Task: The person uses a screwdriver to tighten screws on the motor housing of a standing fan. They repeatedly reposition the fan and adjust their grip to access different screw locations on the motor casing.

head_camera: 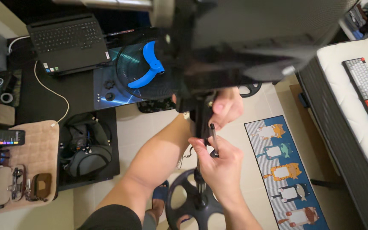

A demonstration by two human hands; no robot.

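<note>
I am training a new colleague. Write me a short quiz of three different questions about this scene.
1. True or false: the blue fan blade lies detached on the desk.
2. What does the right hand hold: (a) a slim dark tool, (b) a cable, (c) a cup?
3. What does the left hand grip?

Key: 1 true. 2 (a), a slim dark tool. 3 the black fan pole.

Both forearms are bare, with no sleeves, watch or rings showing on the left hand (225, 107) or the right hand (218, 159). A dark grey garment covers the knee at the bottom edge, and a blue slipper (160, 192) is on one foot
</note>
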